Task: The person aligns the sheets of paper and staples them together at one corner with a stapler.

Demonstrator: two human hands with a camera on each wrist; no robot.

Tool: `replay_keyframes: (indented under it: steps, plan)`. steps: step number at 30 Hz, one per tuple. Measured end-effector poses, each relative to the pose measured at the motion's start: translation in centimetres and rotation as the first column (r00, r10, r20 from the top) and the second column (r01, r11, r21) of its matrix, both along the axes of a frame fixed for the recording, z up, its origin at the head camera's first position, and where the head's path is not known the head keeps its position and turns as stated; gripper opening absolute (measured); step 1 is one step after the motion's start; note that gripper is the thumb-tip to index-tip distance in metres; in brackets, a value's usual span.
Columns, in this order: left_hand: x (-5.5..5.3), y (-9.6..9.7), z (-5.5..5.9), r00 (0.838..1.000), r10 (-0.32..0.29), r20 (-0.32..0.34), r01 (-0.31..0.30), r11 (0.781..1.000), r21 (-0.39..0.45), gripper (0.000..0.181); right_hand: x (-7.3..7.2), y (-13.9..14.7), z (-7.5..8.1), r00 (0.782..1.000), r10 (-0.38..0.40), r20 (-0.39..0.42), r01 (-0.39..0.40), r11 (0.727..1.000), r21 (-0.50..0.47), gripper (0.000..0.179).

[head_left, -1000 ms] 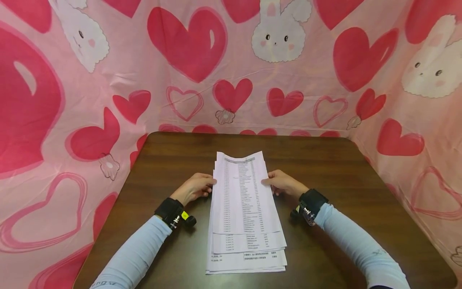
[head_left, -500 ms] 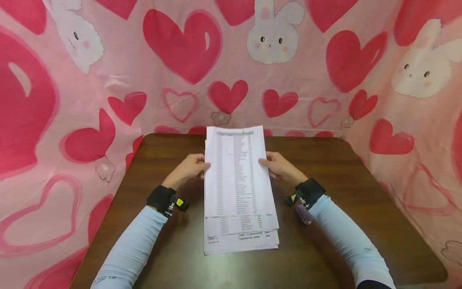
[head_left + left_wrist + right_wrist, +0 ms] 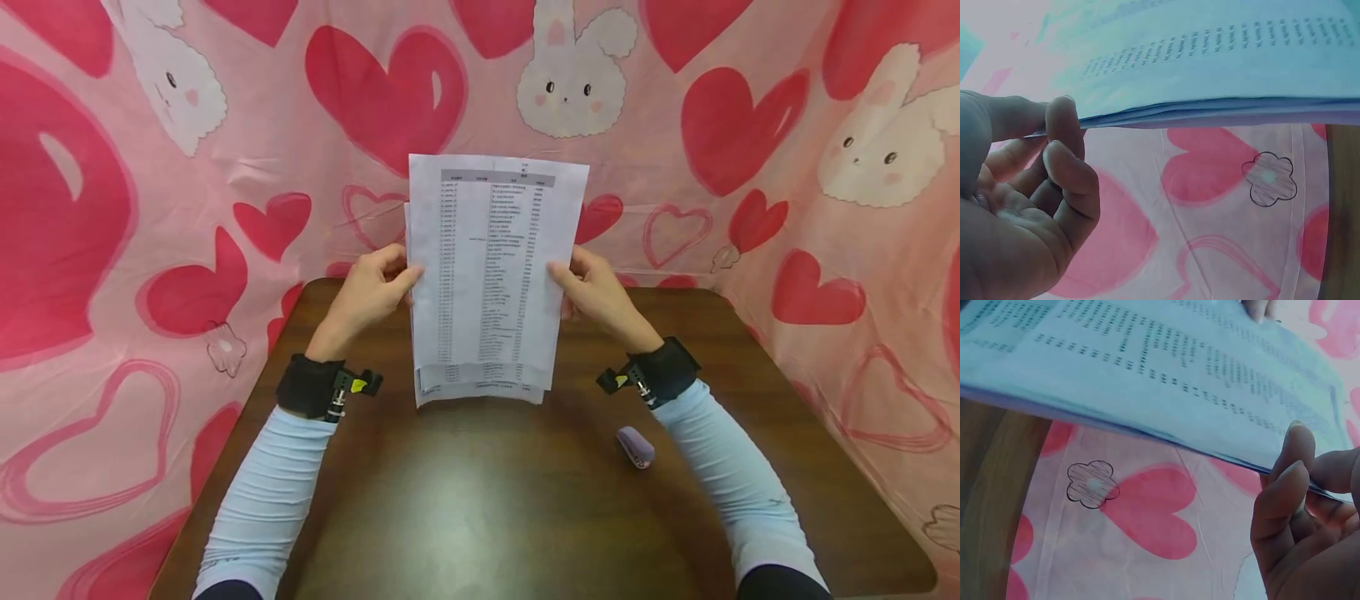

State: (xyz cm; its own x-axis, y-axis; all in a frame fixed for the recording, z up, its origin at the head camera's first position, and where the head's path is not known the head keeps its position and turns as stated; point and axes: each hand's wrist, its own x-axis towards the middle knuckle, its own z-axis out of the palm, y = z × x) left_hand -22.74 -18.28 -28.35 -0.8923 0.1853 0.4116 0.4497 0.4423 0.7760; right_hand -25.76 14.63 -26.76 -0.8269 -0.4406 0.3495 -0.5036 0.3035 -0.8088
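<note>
A stack of printed paper sheets [image 3: 487, 275] is held up nearly upright over the table. Its layers are slightly uneven, with lower edges showing below the top sheet. My left hand [image 3: 375, 287] pinches the left edge, thumb on the front and fingers behind. On the opposite edge my right hand [image 3: 600, 292] pinches the stack the same way. Several layers show along the paper edge [image 3: 1210, 107] in the left wrist view. In the right wrist view the fingers [image 3: 1282, 494] of the right hand are bent under the sheets.
A small purple stapler [image 3: 636, 447] lies on the brown wooden table [image 3: 465, 500], below the right wrist. Pink cloth [image 3: 645, 158] printed with hearts and rabbits hangs behind the table and along both sides. Each wrist wears a black strap with a small camera mount.
Both hands have raised the paper stack from low over the table and tilted it upright, toward the backdrop. The purple stapler, earlier mostly hidden by the right wrist, now shows fully.
</note>
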Motion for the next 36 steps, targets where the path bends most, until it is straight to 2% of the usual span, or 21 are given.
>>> replay_keyframes:
  steps: [2,5,8,9,11,14,18,25,29,32,36]
  plan:
    - [1.1,0.4,0.8,0.999,0.006,-0.04,-0.007,1.0,-0.006,0.022,0.7,-0.3,0.3,0.997,-0.002,-0.075,0.001,1.0,-0.018,0.034]
    - [1.5,0.5,0.4,0.997,0.014,-0.079,-0.015,1.0,-0.006,0.021,1.4,-0.6,-0.1,0.982,-0.018,-0.19,0.008,0.998,-0.056,0.032]
    - [0.7,0.1,-1.0,0.996,0.01,-0.087,-0.01,1.0,-0.003,0.02,1.8,-0.9,-1.2,0.964,-0.052,-0.262,0.027,0.995,-0.098,0.031]
    - [0.3,-0.1,-1.6,0.996,0.008,-0.084,-0.008,1.0,-0.004,0.021,1.9,-0.9,-1.6,0.96,-0.065,-0.274,0.035,0.993,-0.114,0.029]
    - [0.2,-0.2,-2.1,0.998,0.001,-0.069,-0.002,1.0,-0.014,0.021,2.0,-1.0,-2.4,0.955,-0.089,-0.283,0.052,0.989,-0.136,0.026]
    - [0.1,-0.4,-2.8,0.999,-0.018,-0.034,0.016,0.999,-0.04,0.023,2.1,-0.9,-3.5,0.955,-0.116,-0.274,0.08,0.987,-0.142,0.023]
    - [0.0,-0.4,-3.8,0.999,-0.039,0.013,0.04,0.996,-0.077,0.027,2.1,-0.8,-4.6,0.966,-0.13,-0.224,0.104,0.986,-0.127,0.02]
    - [-0.1,-0.3,-6.0,0.997,-0.04,0.065,0.049,0.99,-0.13,0.016,2.5,-1.1,-6.6,0.976,-0.162,-0.146,0.151,0.985,-0.082,0.025]
    - [0.1,-0.1,-7.3,0.989,-0.044,0.14,0.063,0.989,-0.132,0.018,2.7,-1.2,-8.0,0.976,-0.182,-0.124,0.175,0.983,-0.063,0.026]
    - [0.1,-0.1,-8.1,0.979,-0.054,0.196,0.079,0.99,-0.12,0.028,2.8,-1.3,-8.8,0.978,-0.183,-0.104,0.179,0.983,-0.047,0.027]
    - [0.0,0.0,-8.7,0.971,-0.074,0.226,0.105,0.987,-0.125,0.037,2.9,-1.3,-9.3,0.979,-0.176,-0.104,0.177,0.984,-0.003,0.028]
